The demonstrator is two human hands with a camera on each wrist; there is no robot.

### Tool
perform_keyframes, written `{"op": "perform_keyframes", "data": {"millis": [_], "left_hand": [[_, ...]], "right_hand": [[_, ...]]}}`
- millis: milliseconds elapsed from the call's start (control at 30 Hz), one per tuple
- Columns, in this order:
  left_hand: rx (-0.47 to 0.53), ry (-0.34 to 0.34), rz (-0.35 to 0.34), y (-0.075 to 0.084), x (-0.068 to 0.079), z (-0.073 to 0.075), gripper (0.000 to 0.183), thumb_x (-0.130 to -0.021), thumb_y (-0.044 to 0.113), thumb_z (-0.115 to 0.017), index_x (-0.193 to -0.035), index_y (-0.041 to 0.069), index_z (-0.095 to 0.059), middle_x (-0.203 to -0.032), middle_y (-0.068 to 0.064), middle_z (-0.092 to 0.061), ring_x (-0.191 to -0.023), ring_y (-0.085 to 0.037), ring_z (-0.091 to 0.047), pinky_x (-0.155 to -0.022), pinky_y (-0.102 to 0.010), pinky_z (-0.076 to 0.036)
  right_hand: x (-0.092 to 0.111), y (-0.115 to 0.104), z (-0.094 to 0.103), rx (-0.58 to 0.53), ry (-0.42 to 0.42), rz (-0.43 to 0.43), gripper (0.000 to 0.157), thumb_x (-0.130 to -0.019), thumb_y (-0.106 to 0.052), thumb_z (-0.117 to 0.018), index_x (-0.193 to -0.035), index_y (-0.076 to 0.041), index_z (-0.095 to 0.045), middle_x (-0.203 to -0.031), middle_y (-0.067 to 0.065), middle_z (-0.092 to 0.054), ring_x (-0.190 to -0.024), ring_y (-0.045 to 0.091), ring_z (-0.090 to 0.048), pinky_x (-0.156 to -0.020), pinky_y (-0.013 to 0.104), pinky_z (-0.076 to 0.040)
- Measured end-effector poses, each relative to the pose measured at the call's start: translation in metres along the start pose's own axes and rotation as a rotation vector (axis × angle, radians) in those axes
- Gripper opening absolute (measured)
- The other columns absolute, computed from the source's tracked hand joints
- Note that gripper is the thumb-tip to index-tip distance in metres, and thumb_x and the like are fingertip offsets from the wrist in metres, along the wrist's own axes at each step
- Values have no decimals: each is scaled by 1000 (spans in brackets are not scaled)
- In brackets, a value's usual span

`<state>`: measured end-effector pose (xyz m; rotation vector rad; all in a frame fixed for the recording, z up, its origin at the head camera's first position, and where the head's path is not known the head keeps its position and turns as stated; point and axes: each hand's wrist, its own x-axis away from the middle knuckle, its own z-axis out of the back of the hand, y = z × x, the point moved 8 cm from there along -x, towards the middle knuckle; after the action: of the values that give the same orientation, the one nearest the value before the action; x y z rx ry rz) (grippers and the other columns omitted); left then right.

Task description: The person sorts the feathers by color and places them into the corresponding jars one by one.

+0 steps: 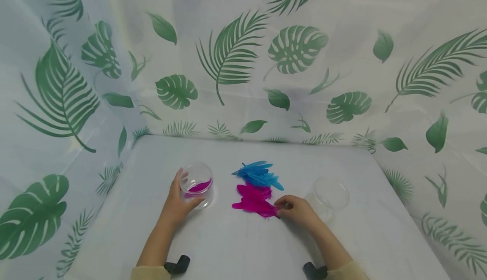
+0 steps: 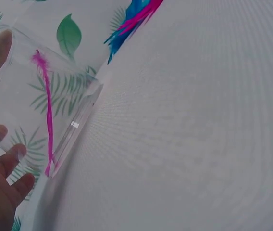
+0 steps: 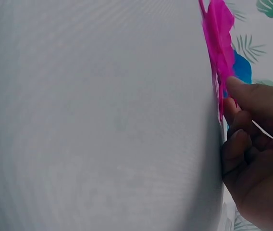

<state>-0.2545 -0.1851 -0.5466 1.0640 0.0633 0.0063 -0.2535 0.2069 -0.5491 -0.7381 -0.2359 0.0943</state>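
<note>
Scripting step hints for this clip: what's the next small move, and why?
Probably raise one of the pink feathers with the right hand toward the clear container: thumb and finger appear to pinch a quill end, the left hand holds the container, and another pink feather already lies inside.

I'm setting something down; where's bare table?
Bare: white table in front of the magenta feathers, and right of the empty clear round container. Crowded: between the clear round cup and right hand, where blue feathers adjoin magenta.
</note>
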Motion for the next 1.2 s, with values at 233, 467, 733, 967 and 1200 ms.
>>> {"op": "perform_keyframes", "data": {"millis": [233,467,733,967,1200], "left_hand": [[-15,-8,32,-2,3,-1,117,-74,45,-84,-157,38,-2,-161,0,-28,-148,-34,-29,-114,-65,-28],[-10,-2,33,-1,4,-1,116,-75,46,-84,-157,38,-2,-160,0,-29,-148,-33,-30,-114,-64,-28],[1,5,11,1,2,1,117,-73,48,-84,-157,36,-4,-159,-1,-30,-147,-33,-30,-115,-64,-28],[-1,6,22,0,2,0,117,-73,50,-84,-157,37,-4,-160,-1,-30,-148,-34,-30,-113,-65,-28],[8,7,1,2,2,1,116,-73,48,-84,-157,35,-5,-160,-1,-30,-148,-34,-29,-114,-64,-28]], "right_hand": [[1,5,-4,0,10,-1,8,-86,-22,-76,-90,-27,-72,-83,-11,-67,-83,10,-59,-76,27,-51],[-1,9,-1,-39,21,-11,5,-88,-24,-74,-91,-28,-73,-86,-11,-68,-87,12,-59,-80,28,-51],[-3,10,7,-119,85,-32,6,-90,-26,-72,-95,-29,-74,-92,-8,-70,-88,14,-59,-73,24,-52],[-2,8,12,-261,108,-92,14,-88,-32,-74,-99,-24,-76,-86,2,-69,-71,18,-58,-60,26,-51],[-2,0,18,-314,96,-58,20,-90,-37,-71,-103,-22,-75,-86,5,-71,-70,18,-58,-60,28,-50]]}}
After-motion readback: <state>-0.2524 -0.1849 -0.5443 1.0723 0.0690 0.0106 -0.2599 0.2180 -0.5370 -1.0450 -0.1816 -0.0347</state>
